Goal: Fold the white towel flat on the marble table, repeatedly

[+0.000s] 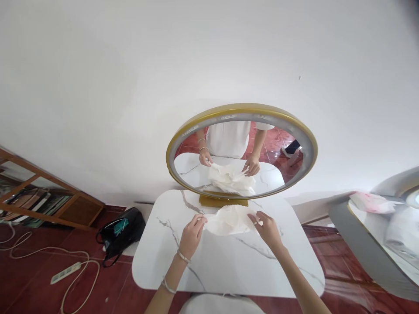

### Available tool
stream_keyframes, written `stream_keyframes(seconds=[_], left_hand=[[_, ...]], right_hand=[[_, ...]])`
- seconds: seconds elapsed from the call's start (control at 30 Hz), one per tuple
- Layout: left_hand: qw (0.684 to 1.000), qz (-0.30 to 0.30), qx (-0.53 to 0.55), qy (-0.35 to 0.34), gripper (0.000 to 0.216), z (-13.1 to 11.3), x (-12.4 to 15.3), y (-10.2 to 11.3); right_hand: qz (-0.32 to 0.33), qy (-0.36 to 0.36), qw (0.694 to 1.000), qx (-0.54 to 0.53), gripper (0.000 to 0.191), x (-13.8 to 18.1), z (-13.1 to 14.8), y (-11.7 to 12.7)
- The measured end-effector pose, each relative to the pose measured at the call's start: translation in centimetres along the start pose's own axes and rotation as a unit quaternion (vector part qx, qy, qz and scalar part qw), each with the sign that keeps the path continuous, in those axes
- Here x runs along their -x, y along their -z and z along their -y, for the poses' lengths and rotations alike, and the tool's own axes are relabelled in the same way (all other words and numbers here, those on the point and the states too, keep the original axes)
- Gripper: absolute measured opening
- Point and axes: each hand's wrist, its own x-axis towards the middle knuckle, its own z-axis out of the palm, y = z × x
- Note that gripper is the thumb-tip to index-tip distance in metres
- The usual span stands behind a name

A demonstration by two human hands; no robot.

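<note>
A thin, crumpled white sheet, either soft cloth or plastic film, lies loosely bunched near the back of the marble-patterned white table. My left hand pinches its left edge between thumb and fingertips; two bracelets circle that wrist. At the opposite edge, my right hand pinches a corner, with a ring on one finger. Between the hands the sheet is wrinkled and slightly raised. Just behind it stands an oval gold-framed mirror, whose glass reflects both hands and the sheet.
A gold base supports the mirror. To the left, a black bag and a power strip with cables lie on the red tiled floor, near a wooden shelf. Right, a second table carries a pink-and-white packet.
</note>
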Motion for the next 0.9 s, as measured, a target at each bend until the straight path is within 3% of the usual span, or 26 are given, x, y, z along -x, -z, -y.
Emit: stream_keyframes(seconds=[0.1,0.27,0.33,0.47,0.63,0.73,0.9], left_hand=[[1.000,0.003,0.004,0.006,0.024,0.0,0.3,-0.2],[0.998,0.002,0.053,0.029,0.022,0.4,-0.2,1.2],[0.997,-0.009,0.074,0.028,0.022,0.1,-1.0,2.3],[0.996,0.004,0.089,0.001,0.019,-1.2,-3.0,5.0],[0.992,0.109,0.011,-0.068,0.016,-2.2,-4.5,7.7],[0.987,0.145,-0.016,-0.070,0.014,-2.3,-4.5,7.8],[0.986,0.157,0.004,-0.059,0.025,-2.4,-4.3,6.2]], right_hand=[[-0.012,-0.106,0.993,-0.056,0.047,1.1,-0.2,1.0],[-0.003,-0.252,0.958,-0.138,0.029,1.9,-1.1,4.3],[-0.016,-0.286,0.940,-0.185,0.031,1.9,-1.5,5.8],[-0.023,-0.285,0.921,-0.263,0.036,1.5,-1.6,9.1],[-0.016,-0.259,0.917,-0.302,0.042,1.4,0.9,12.8],[0.009,-0.249,0.917,-0.313,0.046,1.3,2.7,13.7],[-0.091,-0.259,0.913,-0.302,0.045,1.2,3.6,13.9]])
